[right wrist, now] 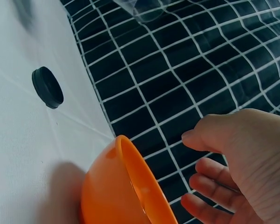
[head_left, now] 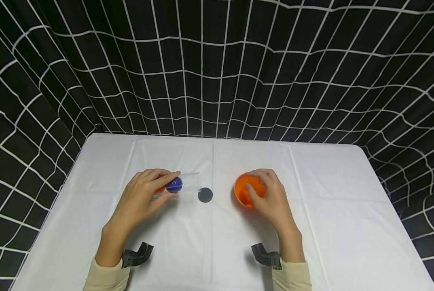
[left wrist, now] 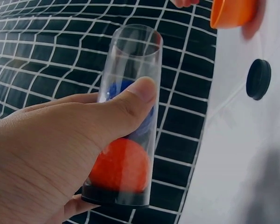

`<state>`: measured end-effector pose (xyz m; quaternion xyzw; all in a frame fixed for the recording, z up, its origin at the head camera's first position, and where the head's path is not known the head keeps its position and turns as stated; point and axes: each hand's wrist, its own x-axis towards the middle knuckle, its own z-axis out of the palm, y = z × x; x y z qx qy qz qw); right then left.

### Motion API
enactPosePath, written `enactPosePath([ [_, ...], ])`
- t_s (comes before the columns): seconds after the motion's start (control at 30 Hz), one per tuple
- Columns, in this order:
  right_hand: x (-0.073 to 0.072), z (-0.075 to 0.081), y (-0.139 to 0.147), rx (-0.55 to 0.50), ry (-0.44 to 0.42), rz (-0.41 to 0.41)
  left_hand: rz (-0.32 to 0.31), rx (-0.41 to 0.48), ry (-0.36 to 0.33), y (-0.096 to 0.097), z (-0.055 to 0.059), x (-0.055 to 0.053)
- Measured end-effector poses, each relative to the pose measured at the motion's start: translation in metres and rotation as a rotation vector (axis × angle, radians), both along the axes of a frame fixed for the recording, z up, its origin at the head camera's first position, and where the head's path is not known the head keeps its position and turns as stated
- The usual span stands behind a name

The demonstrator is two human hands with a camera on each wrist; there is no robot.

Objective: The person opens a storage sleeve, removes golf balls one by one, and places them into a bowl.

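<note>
A clear tube (left wrist: 133, 51) with a dark base is in my left hand (head_left: 141, 198), thumb on one side and fingers on the other. Inside it, a red-orange ball (left wrist: 120, 165) sits at the base, with a blue ball (head_left: 174, 184) stacked above it. The tube's upper end has no cap on it and points to the right in the head view. My right hand (head_left: 273, 200) hovers over an orange bowl (head_left: 240, 190). Its thumb and fingers are loosely bent and apart, with nothing between them in the right wrist view.
A round black cap (head_left: 205, 195) lies on the white-covered table (head_left: 217, 250) between the tube and the bowl. Behind the table and at both sides hangs a black curtain (head_left: 217, 81) with a white grid.
</note>
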<state>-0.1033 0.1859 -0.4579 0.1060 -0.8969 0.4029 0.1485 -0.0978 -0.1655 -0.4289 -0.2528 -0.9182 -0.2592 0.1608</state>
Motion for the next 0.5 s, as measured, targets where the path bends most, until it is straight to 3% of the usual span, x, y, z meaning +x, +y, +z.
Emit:
enactPosePath([
  [0.5,0.0014,0.0054,-0.0099,-0.048,0.007,0.046,-0.016,0.003,0.005,0.0047,-0.0022,-0.0003],
])
